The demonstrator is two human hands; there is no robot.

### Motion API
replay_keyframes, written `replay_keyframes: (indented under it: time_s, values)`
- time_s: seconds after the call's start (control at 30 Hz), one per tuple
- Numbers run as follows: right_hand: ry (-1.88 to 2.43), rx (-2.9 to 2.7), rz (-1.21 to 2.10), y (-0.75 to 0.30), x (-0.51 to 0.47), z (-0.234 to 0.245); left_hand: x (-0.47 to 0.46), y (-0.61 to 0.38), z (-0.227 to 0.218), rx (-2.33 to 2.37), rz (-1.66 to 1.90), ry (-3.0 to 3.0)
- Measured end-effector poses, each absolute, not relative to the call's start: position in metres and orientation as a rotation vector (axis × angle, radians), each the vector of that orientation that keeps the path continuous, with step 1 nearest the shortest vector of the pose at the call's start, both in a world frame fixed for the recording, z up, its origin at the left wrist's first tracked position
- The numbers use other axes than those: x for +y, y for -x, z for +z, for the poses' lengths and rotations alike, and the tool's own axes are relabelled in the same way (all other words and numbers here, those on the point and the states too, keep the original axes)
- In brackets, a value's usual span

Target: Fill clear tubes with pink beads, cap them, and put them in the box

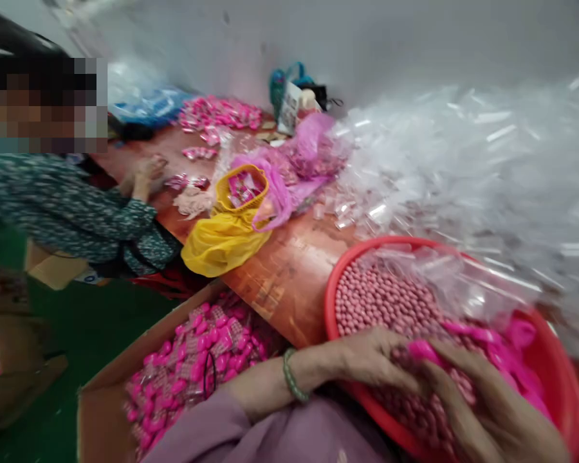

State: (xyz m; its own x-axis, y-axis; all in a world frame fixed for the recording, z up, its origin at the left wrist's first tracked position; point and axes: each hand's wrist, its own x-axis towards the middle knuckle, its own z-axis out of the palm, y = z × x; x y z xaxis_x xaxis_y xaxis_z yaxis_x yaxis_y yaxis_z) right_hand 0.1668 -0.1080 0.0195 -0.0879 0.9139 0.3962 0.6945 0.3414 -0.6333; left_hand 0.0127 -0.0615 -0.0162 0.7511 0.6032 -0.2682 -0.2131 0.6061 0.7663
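A red basin in front of me holds many dusty-pink beads. Over them my left hand, with a green bead bracelet at the wrist, has its fingers curled together; what is in them is hidden. My right hand meets it from the right, fingers closed around a small glossy bright pink plastic piece. More bright pink pieces lie at the basin's right side. Clear plastic bags rest on the beads at its back. Motion blurs the fingertips.
Left of the basin, a cardboard box holds finished-looking pink packets. A yellow basket and yellow bag stand on the table. Clear plastic is heaped at right. Another person's hand works farther left.
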Motion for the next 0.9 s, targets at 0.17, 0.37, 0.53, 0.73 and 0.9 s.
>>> replay_keyframes:
  time_s: [0.17,0.37,0.53,0.73,0.9]
  values:
    - [1.352,-1.921,0.267,-0.158,-0.101,0.038,-0.060,0.002,0.004,0.535,0.432,-0.774]
    - [1.292,-2.165,0.220,-0.158,-0.112,0.029,-0.061,0.001,0.009,0.525,0.405,-0.669]
    - [1.362,-2.174,-0.079,-0.148,-0.115,0.023,-0.061,-0.005,0.017,0.545,0.367,-0.625]
    - [1.261,-2.111,-0.242,-0.151,-0.115,0.020,-0.064,-0.011,0.020,0.515,0.353,-0.691]
    - [1.271,-2.081,-0.257,-0.156,-0.121,0.020,-0.070,-0.016,0.017,0.507,0.350,-0.672]
